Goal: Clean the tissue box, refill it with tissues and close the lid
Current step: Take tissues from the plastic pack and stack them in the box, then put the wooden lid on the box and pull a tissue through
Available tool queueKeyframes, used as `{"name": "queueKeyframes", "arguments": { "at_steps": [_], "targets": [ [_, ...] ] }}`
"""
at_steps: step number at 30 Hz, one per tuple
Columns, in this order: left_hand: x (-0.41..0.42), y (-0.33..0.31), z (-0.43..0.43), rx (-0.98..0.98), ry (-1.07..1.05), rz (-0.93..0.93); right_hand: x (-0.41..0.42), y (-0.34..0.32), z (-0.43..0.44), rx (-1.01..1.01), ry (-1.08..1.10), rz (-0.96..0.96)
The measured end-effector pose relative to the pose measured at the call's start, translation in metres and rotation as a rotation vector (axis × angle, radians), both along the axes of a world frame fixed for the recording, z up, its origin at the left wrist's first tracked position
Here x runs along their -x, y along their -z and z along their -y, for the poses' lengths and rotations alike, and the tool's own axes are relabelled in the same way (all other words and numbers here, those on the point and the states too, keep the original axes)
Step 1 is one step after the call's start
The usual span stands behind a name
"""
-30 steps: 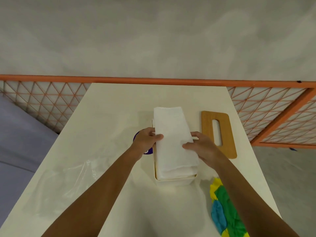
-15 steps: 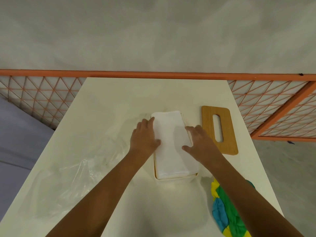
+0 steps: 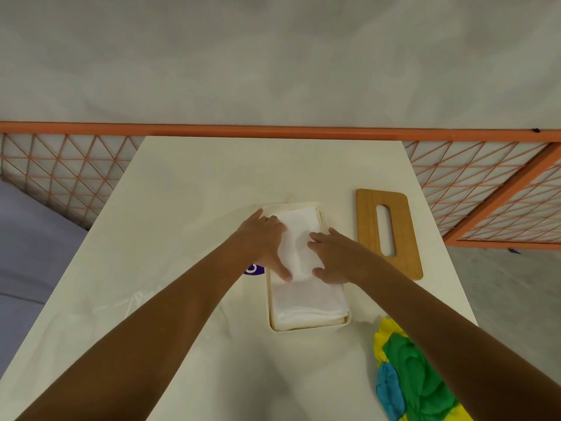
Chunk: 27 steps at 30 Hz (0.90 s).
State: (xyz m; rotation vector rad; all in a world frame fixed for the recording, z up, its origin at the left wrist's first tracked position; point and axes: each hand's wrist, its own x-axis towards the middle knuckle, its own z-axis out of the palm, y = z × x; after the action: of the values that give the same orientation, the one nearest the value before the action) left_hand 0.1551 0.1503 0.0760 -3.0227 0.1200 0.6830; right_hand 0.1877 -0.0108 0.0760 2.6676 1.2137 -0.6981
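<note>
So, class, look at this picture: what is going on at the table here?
A person is pressing a stack of white tissues down into the cream tissue box, left hand and right hand both flat on top. The tissues sit inside the box's rim. The wooden lid lies on the table to the box's right, not yet fitted. A colourful cloth lies at the near right.

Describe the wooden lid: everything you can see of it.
The wooden lid is a flat, brown rectangular board with visible grain and rounded corners. One long slot with rounded ends is cut lengthwise through its middle. It lies flat on the cream table, to the right of the open tissue box and apart from it, with its long sides running away from the person. Nothing but the table touches it.
</note>
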Motion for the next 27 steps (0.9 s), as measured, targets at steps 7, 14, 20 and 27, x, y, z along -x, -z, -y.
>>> {"name": "queueKeyframes", "arguments": {
  "at_steps": [7,14,20,27],
  "targets": [
    [-0.003,-0.007,0.007,-0.072,0.011,-0.031,-0.003,0.001,0.007,-0.173,0.071,-0.051],
    [-0.007,-0.030,0.035,0.126,-0.062,0.073,-0.019,0.001,0.051,-0.738,0.522,-0.119],
    [-0.047,-0.027,0.094,0.605,-0.306,0.137,-0.051,0.018,0.103,-0.764,0.947,-0.096],
    [-0.088,0.001,0.153,0.680,-0.578,-0.101,-0.074,0.065,0.139,-0.588,1.220,-0.059]
  ]
}}
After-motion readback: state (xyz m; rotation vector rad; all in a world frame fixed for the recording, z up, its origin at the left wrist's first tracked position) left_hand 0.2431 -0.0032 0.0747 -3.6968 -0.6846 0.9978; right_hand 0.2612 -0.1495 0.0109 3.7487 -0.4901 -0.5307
